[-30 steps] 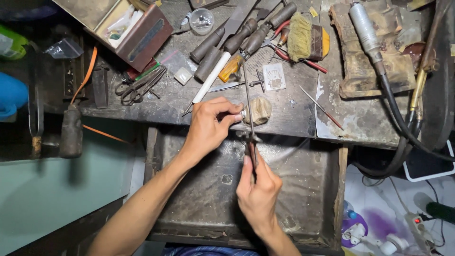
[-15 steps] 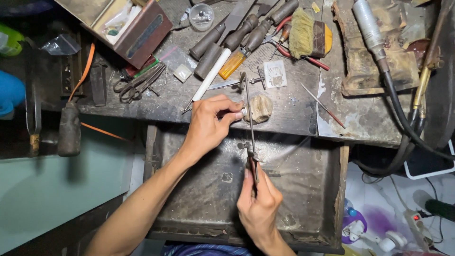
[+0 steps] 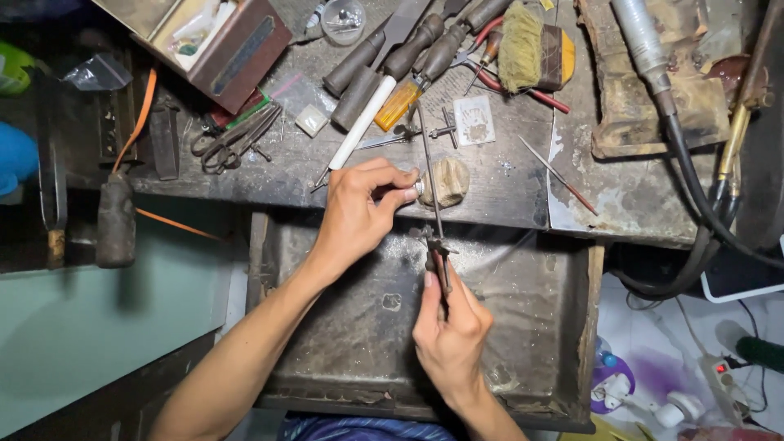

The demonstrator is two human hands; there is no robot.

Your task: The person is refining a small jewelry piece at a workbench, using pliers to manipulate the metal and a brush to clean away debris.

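Right hand (image 3: 449,327) gripping dark handle of thin metal saw frame (image 3: 433,196). Left hand (image 3: 359,212) pinching small pale workpiece (image 3: 416,189) against worn wooden bench pin (image 3: 447,181). Beyond pin: round-handled files (image 3: 392,57), bristle brush (image 3: 531,47).

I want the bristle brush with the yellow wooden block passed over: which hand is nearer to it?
Left. The left hand rests at the bench edge below-left of the brush; the right hand is lower, over the drawer tray.
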